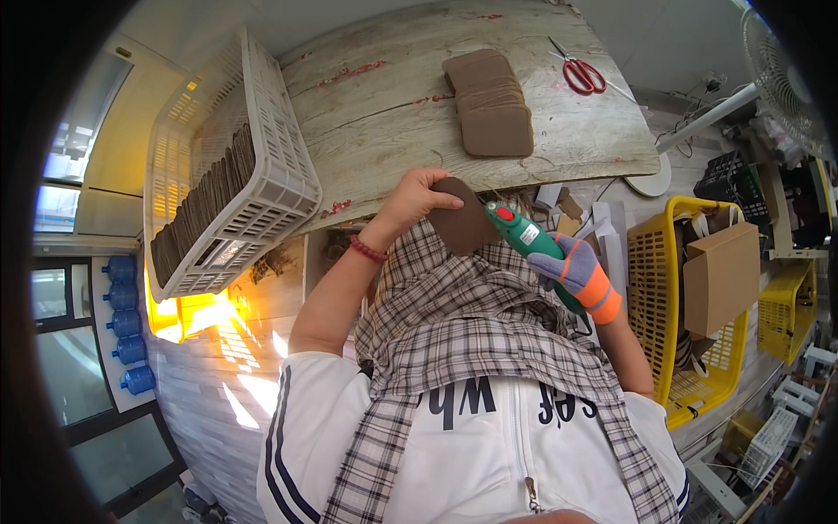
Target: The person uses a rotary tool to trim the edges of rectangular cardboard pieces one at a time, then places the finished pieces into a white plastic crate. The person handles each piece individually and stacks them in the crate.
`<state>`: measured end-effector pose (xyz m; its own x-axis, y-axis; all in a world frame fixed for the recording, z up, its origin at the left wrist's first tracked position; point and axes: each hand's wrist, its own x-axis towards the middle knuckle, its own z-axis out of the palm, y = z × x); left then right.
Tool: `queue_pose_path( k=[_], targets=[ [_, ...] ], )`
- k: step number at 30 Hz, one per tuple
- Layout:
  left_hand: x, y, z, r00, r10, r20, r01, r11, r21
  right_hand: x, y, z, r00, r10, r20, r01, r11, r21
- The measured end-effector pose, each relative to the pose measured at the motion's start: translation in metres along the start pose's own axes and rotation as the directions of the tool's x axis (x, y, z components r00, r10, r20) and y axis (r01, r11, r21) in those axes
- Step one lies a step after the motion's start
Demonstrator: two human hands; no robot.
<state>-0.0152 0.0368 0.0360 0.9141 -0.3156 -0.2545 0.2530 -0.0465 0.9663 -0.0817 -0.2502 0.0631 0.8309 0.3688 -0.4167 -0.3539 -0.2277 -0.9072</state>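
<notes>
My left hand [417, 199] pinches the upper left edge of a flat brown panel [467, 225] with rounded corners. It hangs over my checked apron, just off the table's near edge. My right hand [583, 278], in a grey and orange glove, is wrapped around a green handheld power tool [524, 232] with a red switch. The tool's front end is at the panel's right edge; whether the two touch, I cannot tell. A fanned stack of similar brown panels [494, 106] lies on the worn wooden table [375, 113].
Red-handled scissors [583, 75] lie at the table's far right. To the left, a white plastic crate [288, 144] holds a long row of brown panels [205, 196]. A yellow basket [650, 288] with a cardboard box [721, 278] stands on the right, near a fan [786, 74].
</notes>
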Motion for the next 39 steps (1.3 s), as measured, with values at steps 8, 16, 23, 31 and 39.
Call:
queue_pose_path(
  k=[8,16,23,31,39],
  targets=[
    [0.004,-0.002,0.005,0.989,-0.071,0.128,0.054,0.99,0.128,0.022,-0.011,0.01,0.997,0.0,0.074,-0.002,1.0,0.021],
    [0.004,-0.038,-0.1,0.822,0.041,-0.568,-0.128,0.985,-0.114,0.026,0.016,-0.004,0.995,-0.043,-0.093,0.053,0.993,0.107],
    [0.045,-0.038,-0.059,0.561,0.76,-0.329,0.165,0.287,0.944,0.009,0.042,-0.012,0.972,0.034,-0.231,0.004,0.987,0.16],
    [0.108,-0.014,0.027,0.721,0.693,0.016,-0.094,0.075,0.993,0.002,0.066,-0.014,0.959,0.025,-0.282,0.016,0.99,0.143],
    [0.083,-0.016,0.035,0.587,0.797,-0.14,-0.188,0.302,0.935,0.006,0.072,-0.016,0.957,0.015,-0.289,0.047,0.978,0.204]
  ],
)
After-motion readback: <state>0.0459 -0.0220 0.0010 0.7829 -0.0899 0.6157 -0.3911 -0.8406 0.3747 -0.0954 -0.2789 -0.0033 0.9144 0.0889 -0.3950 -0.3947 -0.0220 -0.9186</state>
